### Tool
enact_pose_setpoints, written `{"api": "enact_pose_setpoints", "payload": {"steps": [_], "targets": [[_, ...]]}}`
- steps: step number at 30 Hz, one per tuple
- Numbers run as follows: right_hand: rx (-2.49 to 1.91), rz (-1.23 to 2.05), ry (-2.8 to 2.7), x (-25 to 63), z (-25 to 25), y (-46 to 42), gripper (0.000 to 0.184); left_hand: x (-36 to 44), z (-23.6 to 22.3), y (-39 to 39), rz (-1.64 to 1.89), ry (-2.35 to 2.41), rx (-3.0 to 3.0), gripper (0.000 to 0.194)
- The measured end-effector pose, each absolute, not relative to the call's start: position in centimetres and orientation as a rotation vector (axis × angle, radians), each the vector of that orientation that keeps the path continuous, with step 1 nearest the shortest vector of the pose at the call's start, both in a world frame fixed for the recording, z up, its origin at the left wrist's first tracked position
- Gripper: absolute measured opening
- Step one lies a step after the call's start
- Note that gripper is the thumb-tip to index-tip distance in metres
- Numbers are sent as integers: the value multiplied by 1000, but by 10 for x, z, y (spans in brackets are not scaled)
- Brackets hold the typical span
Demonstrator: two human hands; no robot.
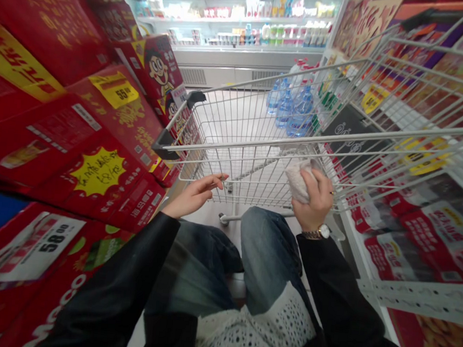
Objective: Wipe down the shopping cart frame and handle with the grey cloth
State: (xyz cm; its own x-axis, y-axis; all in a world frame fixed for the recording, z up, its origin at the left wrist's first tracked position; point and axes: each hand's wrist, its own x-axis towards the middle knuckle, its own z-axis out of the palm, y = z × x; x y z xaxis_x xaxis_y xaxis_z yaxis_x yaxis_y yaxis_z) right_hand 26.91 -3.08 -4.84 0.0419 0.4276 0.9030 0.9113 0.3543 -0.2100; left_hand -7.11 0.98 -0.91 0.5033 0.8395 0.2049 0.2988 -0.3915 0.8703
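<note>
A whitish, crumpled cloth point(298, 180) is gripped in my right hand point(315, 198), against the near side of a wire shopping cart point(258, 143). My fingers wrap over its top and right side. A watch point(323, 231) sits on that wrist. To the left, my left hand point(199, 193) hangs near the cart's lower wires with its fingers stretched out, holding nothing; whether the fingertips touch the wires I cannot tell. No goods show inside the cart basket. My bent knees point(265, 230) are just below the cart.
Stacked red gift boxes point(98, 124) with yellow price tags rise close on the left. Shelves point(439, 299) of packaged goods run along the right. Large blue water bottles point(299, 112) stand on the floor beyond the cart, before a lit refrigerated display point(221, 51).
</note>
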Motion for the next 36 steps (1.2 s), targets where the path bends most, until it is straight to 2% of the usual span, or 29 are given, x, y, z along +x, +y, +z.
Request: {"api": "enact_pose_setpoints", "payload": {"steps": [4, 8, 12, 18, 25, 30, 36], "targets": [[-1233, -692, -1425, 295, -38, -27, 53, -70, -18, 9, 891, 943, 1954, 34], [-1209, -777, -1185, 324, -20, -22, 55, -74, -14, 10, 823, 912, 1927, 33], [-1211, -755, -1337, 302, -31, -20, 53, -79, -8, 12, 733, 933, 1935, 31], [-1178, -720, -1658, 269, -68, -27, 50, -77, -12, 13, 780, 939, 2009, 33], [-1240, -776, -1309, 317, -46, -16, 57, -74, -14, 11, 825, 962, 2016, 34], [-1285, -642, -1393, 298, -58, -20, 55, -74, -14, 11, 810, 966, 2022, 35], [-1269, -687, -1443, 305, -55, -24, 53, -76, -13, 14, 807, 939, 1982, 34]]}}
